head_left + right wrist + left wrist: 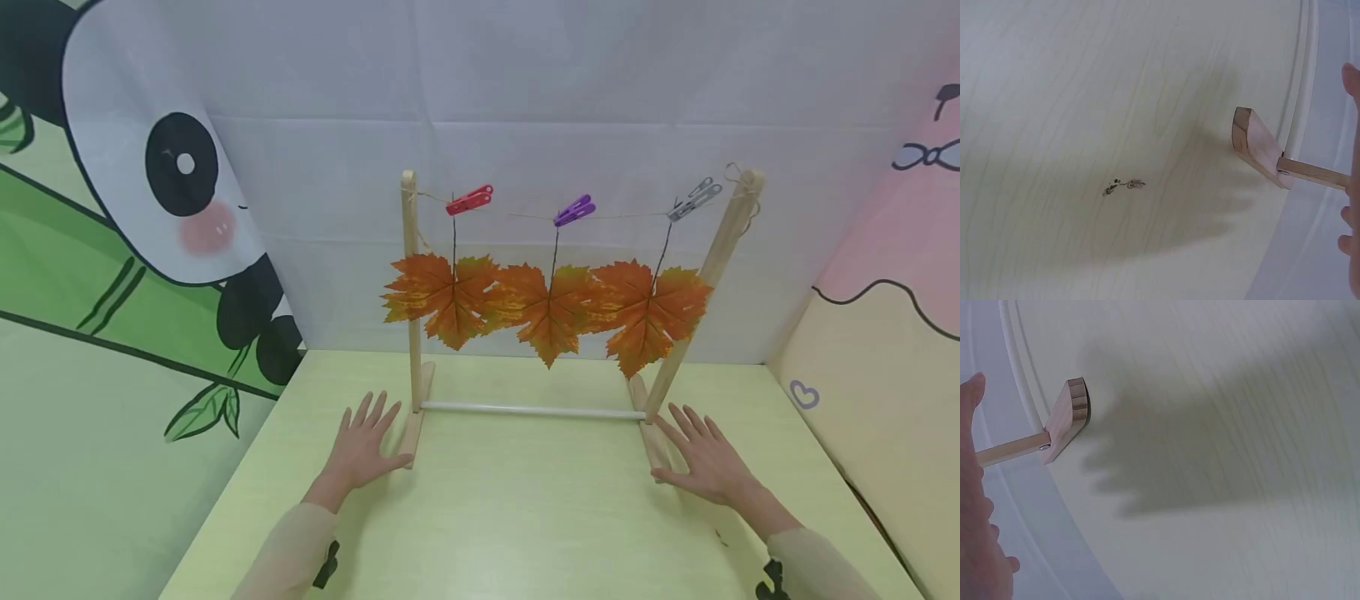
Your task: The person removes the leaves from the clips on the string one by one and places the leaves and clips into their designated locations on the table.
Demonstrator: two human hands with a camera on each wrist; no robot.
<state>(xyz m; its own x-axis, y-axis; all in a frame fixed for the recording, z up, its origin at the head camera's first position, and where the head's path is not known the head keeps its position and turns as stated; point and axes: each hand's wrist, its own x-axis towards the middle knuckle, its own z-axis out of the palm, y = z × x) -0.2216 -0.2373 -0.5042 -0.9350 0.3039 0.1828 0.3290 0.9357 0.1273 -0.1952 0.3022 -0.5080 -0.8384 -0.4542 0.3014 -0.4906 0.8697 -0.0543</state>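
Checking the wooden frame (pixel 415 367). Where does it sit?

On the pale table (pixel 525 500), toward the back edge, between the two hands. Upright on two feet: left foot (pixel 414 439), right foot (pixel 656 457).

How does it look?

Light bare wood. Left upright (pixel 410 225) and right upright (pixel 726 233), with a thin white rod (pixel 532 409) joining them low down. Twine (pixel 630 216) is strung near the tops, loose ends at the knots. On it: red clothespin (pixel 470 200), purple clothespin (pixel 573 211), grey clothespin (pixel 693 201). Each pinches the dark stem of one of three artificial maple leaves (pixel 550 307) — orange-brown, yellow-green patches, jagged edges, overlapping in the head view.

Orientation?

Long axis runs left to right across the table; rod and twine follow it. Feet run front to back. In the head view the left upright is near vertical, the right one leans outward at the top. Leaf tips point down, stems up, the right stem slanting. Clothespin handles aim up and right.

Hands?

Left hand (pixel 358 446): fingers straight and spread, thumb at the left foot. Right hand (pixel 705 457): likewise spread, just outside the right upright's base, thumb by the right foot. Contact with the wood — can't tell.
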